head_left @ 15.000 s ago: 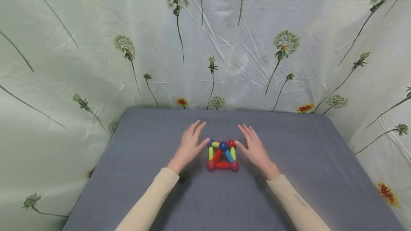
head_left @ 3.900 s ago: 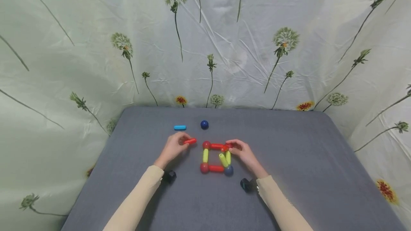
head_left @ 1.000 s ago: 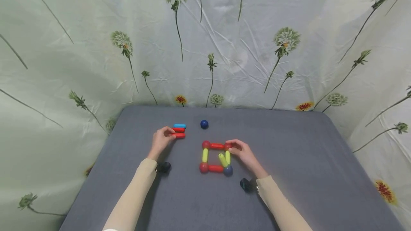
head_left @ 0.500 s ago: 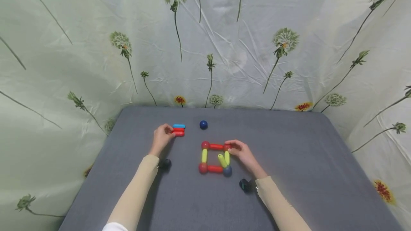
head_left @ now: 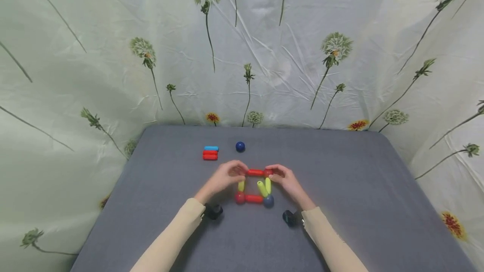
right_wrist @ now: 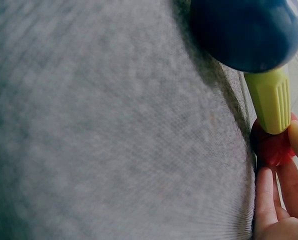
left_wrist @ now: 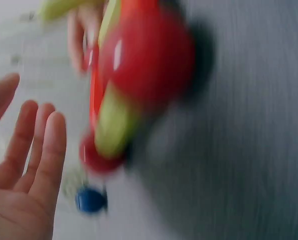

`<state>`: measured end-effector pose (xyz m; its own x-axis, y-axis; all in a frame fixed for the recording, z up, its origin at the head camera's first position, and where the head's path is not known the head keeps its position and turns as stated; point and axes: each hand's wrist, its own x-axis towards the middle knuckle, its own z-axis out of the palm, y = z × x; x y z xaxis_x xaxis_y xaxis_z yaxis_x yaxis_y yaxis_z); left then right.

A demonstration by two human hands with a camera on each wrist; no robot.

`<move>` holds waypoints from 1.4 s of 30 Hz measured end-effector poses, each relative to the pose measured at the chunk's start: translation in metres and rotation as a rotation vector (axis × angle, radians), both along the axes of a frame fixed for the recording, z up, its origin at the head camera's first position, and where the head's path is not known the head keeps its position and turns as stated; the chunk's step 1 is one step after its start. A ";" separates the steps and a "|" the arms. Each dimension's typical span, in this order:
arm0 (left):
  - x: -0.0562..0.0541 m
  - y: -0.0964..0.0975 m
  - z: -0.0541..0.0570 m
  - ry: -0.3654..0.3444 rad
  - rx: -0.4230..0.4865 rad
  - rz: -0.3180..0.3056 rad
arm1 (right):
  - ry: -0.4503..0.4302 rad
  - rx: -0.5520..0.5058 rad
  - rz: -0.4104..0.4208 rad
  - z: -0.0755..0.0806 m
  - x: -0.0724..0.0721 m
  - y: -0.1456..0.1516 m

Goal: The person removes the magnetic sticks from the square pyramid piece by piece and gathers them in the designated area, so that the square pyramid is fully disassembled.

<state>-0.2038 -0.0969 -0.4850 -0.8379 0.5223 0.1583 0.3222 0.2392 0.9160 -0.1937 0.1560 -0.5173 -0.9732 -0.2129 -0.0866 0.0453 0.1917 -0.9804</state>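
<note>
A square frame of magnetic rods and balls lies mid-table, with red rods (head_left: 254, 198) at front and back and yellow rods at the sides. Its corners are red balls (head_left: 240, 197) and one dark blue ball (head_left: 268, 201). A further yellow rod (head_left: 261, 188) rises at a slant from that blue ball. My right hand (head_left: 288, 183) pinches the back-right red ball (right_wrist: 275, 145). My left hand (head_left: 225, 178) is by the back-left corner, hiding its ball in the head view. In the left wrist view its fingers (left_wrist: 51, 150) are extended, apart from that ball (left_wrist: 100, 156).
Behind the left hand, a blue rod (head_left: 211, 148) and two red rods (head_left: 210, 155) lie side by side. A loose blue ball (head_left: 240, 146) sits right of them. Flower-print fabric (head_left: 264, 53) hangs behind the grey table (head_left: 340, 158).
The pyramid of 15 seconds ago is now a flat frame with loose parts. My left hand set two red rods beside the blue one, released them and moved right. My right hand stays.
</note>
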 end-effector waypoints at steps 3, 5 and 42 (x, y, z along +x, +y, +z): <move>0.009 0.018 0.001 -0.028 -0.037 -0.121 | 0.005 -0.014 0.017 0.011 0.004 -0.002; 0.013 0.027 0.000 -0.021 -0.065 -0.158 | 0.012 -0.013 0.028 0.019 0.007 -0.003; -0.026 -0.085 -0.020 0.027 -0.232 0.645 | 0.001 0.010 0.045 0.028 0.013 -0.002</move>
